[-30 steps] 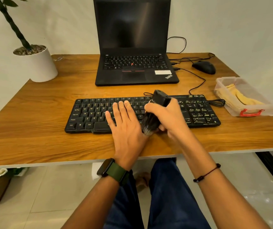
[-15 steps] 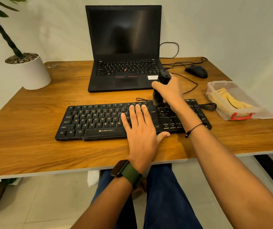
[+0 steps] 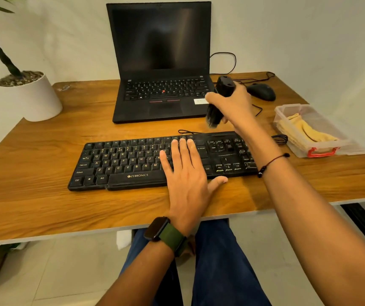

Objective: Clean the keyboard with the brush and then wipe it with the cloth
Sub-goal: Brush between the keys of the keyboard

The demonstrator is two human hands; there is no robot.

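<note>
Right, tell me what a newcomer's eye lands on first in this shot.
First the right hand, raised above the far edge of the black keyboard and gripping a dark brush with its bristles pointing down. Next the left hand, lying flat on the keys, a green-strapped watch on its wrist. Behind them an open laptop with a dark screen.

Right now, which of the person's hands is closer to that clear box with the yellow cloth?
The right. The right hand, holding the brush, hovers just behind the keyboard, nearer the clear box. The left hand lies flat on the keys, farther away.
</note>
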